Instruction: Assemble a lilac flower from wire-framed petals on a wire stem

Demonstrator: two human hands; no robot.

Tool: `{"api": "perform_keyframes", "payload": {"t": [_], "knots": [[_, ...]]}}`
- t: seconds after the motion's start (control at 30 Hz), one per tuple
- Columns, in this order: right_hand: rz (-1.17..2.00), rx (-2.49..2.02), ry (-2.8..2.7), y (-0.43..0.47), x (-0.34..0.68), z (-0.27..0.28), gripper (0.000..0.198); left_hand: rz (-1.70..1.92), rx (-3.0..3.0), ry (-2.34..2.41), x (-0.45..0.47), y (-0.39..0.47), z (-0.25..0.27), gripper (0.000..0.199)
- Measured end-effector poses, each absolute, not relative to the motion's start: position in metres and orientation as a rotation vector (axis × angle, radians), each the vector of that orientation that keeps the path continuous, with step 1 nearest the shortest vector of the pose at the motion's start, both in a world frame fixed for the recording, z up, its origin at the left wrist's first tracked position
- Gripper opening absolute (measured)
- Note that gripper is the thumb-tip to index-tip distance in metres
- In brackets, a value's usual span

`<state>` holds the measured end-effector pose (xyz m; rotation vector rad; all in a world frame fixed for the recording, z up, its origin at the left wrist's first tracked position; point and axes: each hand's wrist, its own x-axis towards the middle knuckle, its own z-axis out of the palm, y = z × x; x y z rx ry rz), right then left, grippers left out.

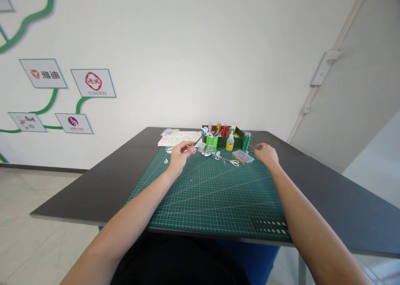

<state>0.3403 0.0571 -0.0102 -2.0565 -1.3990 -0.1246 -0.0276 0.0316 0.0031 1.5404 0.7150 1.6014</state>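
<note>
My left hand [180, 154] is raised over the far left part of the green cutting mat [212, 193], its fingers pinched on a thin green stick [198, 141] that points up and right toward a green cup [211, 143]. My right hand [265, 153] rests at the mat's far right edge, fingers curled, just right of a small clear box [243, 156]. Whether it grips anything is too small to tell. Small scissors [230, 161] lie on the mat between the hands.
At the back of the dark table [328, 201] stands a green tray [238, 140] of tubes, with a small glue bottle [230, 142], a green bead tube [246, 141], a paper sheet [178, 138] and a plastic bag [169, 131]. White wall behind.
</note>
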Motion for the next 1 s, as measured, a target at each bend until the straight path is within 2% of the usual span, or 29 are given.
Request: {"api": "perform_keyframes", "payload": {"t": [0.1, 0.3, 0.5, 0.7, 0.83, 1.0], "knots": [[-0.148, -2.080, -1.268, 0.049, 0.329, -0.001, 0.047, 1.600, 1.587, 0.730, -0.026, 0.031, 0.002, 0.024], [-0.155, -1.628, -1.543, 0.038, 0.282, 0.013, 0.037, 1.529, 1.671, 0.750, -0.022, 0.031, -0.001, 0.022], [0.225, -1.273, -1.803, 0.028, 0.227, 0.006, 0.036, 1.424, 1.739, 0.682, -0.014, 0.030, -0.005, 0.021], [0.772, -1.023, -1.996, 0.008, 0.194, -0.002, 0.062, 1.328, 1.799, 0.633, -0.007, 0.028, -0.008, 0.021], [1.029, -0.923, -2.012, -0.002, 0.184, -0.006, 0.079, 1.319, 1.824, 0.616, -0.004, 0.027, -0.011, 0.020], [1.192, -0.836, -1.915, -0.002, 0.177, -0.010, 0.083, 1.270, 1.853, 0.601, -0.003, 0.027, -0.013, 0.018]]}}
